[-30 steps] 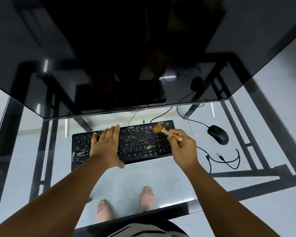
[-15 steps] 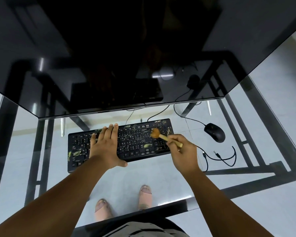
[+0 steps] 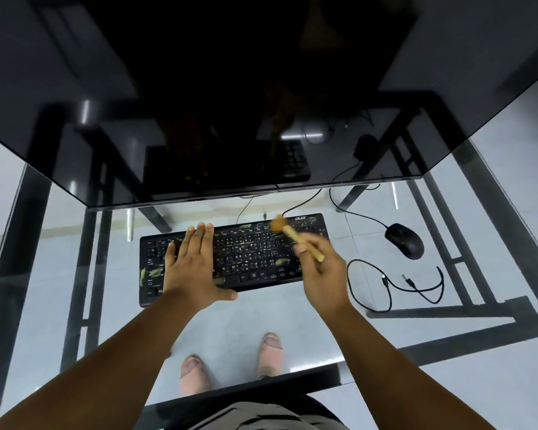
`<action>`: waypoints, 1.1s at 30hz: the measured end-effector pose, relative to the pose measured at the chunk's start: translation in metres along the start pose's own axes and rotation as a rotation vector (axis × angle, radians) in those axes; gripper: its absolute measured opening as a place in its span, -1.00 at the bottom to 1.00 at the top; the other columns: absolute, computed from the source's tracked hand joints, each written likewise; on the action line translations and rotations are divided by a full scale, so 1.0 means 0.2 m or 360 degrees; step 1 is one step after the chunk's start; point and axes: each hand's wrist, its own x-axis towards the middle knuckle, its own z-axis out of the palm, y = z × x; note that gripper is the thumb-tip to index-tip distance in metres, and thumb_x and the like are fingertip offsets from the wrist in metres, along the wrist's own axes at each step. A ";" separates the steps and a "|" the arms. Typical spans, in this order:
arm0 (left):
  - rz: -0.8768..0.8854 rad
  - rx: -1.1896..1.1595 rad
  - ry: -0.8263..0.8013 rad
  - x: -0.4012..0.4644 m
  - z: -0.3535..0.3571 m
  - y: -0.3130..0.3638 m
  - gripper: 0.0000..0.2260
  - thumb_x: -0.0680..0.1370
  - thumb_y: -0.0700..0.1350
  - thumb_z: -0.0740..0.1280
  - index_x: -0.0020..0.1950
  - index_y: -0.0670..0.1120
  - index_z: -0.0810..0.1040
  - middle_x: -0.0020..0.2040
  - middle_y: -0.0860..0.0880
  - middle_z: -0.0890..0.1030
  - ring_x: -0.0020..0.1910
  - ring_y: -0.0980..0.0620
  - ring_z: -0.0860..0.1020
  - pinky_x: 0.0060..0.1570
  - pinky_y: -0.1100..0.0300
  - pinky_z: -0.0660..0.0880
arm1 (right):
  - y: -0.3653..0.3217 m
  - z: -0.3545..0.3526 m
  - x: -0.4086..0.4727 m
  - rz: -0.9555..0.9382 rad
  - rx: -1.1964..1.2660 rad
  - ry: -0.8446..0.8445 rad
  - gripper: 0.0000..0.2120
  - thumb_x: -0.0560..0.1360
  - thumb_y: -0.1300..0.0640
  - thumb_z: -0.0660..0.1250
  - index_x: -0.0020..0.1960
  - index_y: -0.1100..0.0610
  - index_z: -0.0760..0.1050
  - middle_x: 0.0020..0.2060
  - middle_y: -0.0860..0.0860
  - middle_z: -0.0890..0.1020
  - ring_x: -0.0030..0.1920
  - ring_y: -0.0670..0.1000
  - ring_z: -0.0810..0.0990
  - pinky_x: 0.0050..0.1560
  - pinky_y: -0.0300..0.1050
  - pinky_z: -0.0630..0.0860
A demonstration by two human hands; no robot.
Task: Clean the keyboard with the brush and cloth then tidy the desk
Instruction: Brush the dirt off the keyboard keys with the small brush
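Right hand (image 3: pixel 325 276): closed around the brush (image 3: pixel 295 237), fingers curled on the lower end of the wooden handle. The handle slants up and to the left from the hand; the blurred bristle head sits over the top row of the keyboard (image 3: pixel 249 259), near its right rear corner. Whether the bristles touch the keys cannot be told.

Left hand (image 3: pixel 193 268): open and flat, palm down, fingers together and pointing away from the person, thumb spread over the front edge. It holds nothing and presses on the left half of the keyboard, apparently to steady it.

The keyboard lies directly ahead of both hands on the glass desk (image 3: pixel 261 315), long axis running left to right, slightly raised at the right. Yellowish smears show on its left end, beside the left hand, and near the lower right keys.

Judgement: brushing is under way. The remaining dirt lies along the long axis to the left of the brush, so strokes should travel leftward; the left-end smears lie nearer the left hand, which partly covers that area.

No cloth is visible. A mouse (image 3: pixel 404 240) and a loose cable (image 3: pixel 385 283) lie to the right, well apart from the keyboard.
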 end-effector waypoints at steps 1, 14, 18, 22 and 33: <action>-0.0006 -0.0003 -0.0002 -0.01 0.00 -0.02 0.29 0.18 0.44 0.44 0.57 -0.04 -0.31 0.61 0.00 -0.17 0.57 -0.01 -0.21 0.53 -0.13 -0.14 | -0.01 0.04 -0.02 -0.0045 -0.0032 -0.0188 -0.85 0.56 0.18 0.32 0.06 -0.04 0.56 -0.35 -0.02 0.63 -0.45 -0.05 0.50 -0.42 -0.17 0.41; -0.0148 -0.0059 0.0074 -0.13 0.02 -0.38 0.22 0.23 0.51 0.33 0.58 -0.07 -0.27 0.61 0.00 -0.20 0.57 0.02 -0.23 0.51 -0.11 -0.17 | -0.06 0.31 -0.08 -0.0177 -0.0272 0.0088 -0.81 0.57 0.16 0.29 0.17 0.08 0.56 -0.34 -0.10 0.58 -0.44 -0.15 0.44 -0.42 -0.32 0.34; -0.0216 -0.0044 0.0034 -0.18 0.03 -0.49 0.21 0.25 0.51 0.31 0.58 -0.08 -0.29 0.60 -0.01 -0.22 0.57 0.02 -0.23 0.52 -0.12 -0.18 | -0.13 0.44 -0.13 -0.0305 -0.0193 -0.0423 -0.84 0.55 0.16 0.32 0.12 0.09 0.59 -0.41 -0.10 0.56 -0.49 -0.12 0.39 -0.47 -0.26 0.30; -0.0262 -0.0080 -0.0032 -0.21 0.04 -0.59 0.18 0.29 0.47 0.33 0.58 -0.08 -0.27 0.60 0.00 -0.21 0.57 0.04 -0.21 0.52 -0.11 -0.18 | -0.13 0.55 -0.13 -0.0219 -0.0333 0.0008 -0.83 0.55 0.15 0.29 0.12 0.09 0.57 -0.39 -0.11 0.56 -0.48 -0.11 0.43 -0.45 -0.23 0.33; -0.0146 -0.0073 -0.0116 -0.24 0.06 -0.72 0.04 0.41 0.43 0.26 0.59 -0.03 -0.27 0.60 0.04 -0.21 0.58 0.07 -0.15 0.50 -0.08 -0.18 | -0.24 0.78 -0.21 -0.0224 -0.0185 -0.0091 -0.82 0.57 0.12 0.28 0.15 0.05 0.56 -0.37 -0.02 0.60 -0.46 -0.05 0.46 -0.46 -0.15 0.38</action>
